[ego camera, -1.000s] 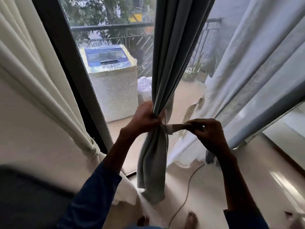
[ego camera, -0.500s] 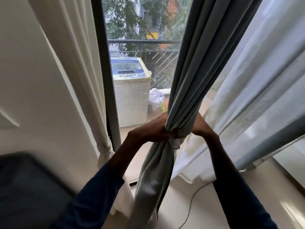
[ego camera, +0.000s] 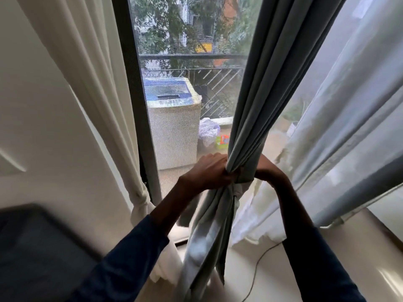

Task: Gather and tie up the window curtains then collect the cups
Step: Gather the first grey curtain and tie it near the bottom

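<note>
The grey curtain [ego camera: 257,105] is gripped in a bunch by the left hand [ego camera: 207,171] before the window. The right hand [ego camera: 265,168] is set behind it, its fingers hidden, so its grip cannot be told. Outside, a closed washing machine [ego camera: 174,127] is seen, with a crumpled white bag [ego camera: 208,131] just beside it. A sheer curtain [ego camera: 349,127] is hung at the right.

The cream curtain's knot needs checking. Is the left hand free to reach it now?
Probably not yet: the left hand grips the gathered grey curtain. Once released, nothing seems to block the knot.
</note>
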Motion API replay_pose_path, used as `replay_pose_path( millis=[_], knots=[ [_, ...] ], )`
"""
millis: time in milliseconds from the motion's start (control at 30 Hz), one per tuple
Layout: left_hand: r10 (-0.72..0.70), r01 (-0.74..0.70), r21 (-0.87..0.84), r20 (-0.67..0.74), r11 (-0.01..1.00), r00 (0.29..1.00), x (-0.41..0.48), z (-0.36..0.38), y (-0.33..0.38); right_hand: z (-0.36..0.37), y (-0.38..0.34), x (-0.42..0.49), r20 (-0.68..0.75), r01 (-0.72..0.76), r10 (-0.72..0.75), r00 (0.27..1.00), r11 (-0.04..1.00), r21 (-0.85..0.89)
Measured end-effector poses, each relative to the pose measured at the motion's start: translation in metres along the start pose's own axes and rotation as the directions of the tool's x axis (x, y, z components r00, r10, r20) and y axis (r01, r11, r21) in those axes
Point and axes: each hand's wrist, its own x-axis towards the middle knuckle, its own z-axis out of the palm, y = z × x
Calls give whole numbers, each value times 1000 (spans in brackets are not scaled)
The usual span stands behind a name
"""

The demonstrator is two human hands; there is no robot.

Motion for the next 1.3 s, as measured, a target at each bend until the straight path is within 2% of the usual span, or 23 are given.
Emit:
replay_pose_path(
  millis=[133, 167, 233, 300, 333, 367, 433, 533, 667, 733, 833, 967, 1133, 1300],
  knots=[
    [-79, 80, 26, -41, 996, 996, 7, -5, 1, 0, 21, -15, -81, -171, 190, 978, 965, 199],
    [-88, 89, 8, -43, 996, 995, 10, -6, 0, 3, 26, -19, -132, -173, 206, 970, 959, 225],
    [-114, 111, -43, -75, 993, 991, 15, -6, -3, 14, 26, -28, -309, -95, 181, 934, 958, 272],
    [-153, 145, -84, -105, 986, 983, 20, -5, -2, 30, 20, -40, -518, 25, 144, 843, 952, 306],
    [-180, 169, -102, -113, 980, 977, 23, -5, -1, 40, 18, -44, -573, 68, 129, 809, 949, 309],
    [-207, 191, -132, -122, 973, 971, 26, -3, -1, 51, 14, -49, -577, 102, 105, 810, 944, 315],
    [-248, 222, -189, -126, 957, 960, 32, 1, 2, 68, 4, -57, -484, 112, 46, 874, 950, 292],
    [-263, 225, -241, -141, 944, 954, 38, 6, 8, 89, -4, -60, -320, 14, 36, 947, 988, 151],
    [-302, 230, -324, -195, 918, 933, 40, 11, 15, 109, -10, -55, -338, -38, 54, 940, 998, 53],
    [-314, 232, -342, -207, 911, 927, 41, 11, 14, 110, -9, -54, -301, -50, 87, 950, 990, 130],
    [-356, 304, -266, -175, 915, 918, 41, 5, 5, 96, -7, -55, -162, -64, 106, 981, 967, 247],
    [-406, 374, -189, -176, 908, 897, 42, 0, -15, 64, 12, -55, -194, 1, 39, 980, 979, 202],
    [-405, 347, -285, -178, 894, 897, 54, -1, -40, 29, 24, -50, -116, 60, -39, 992, 981, 186],
    [-301, 232, -322, -182, 918, 936, 57, 2, -56, 1, 32, -60, -98, 45, -34, 995, 993, 111]
  ],
)
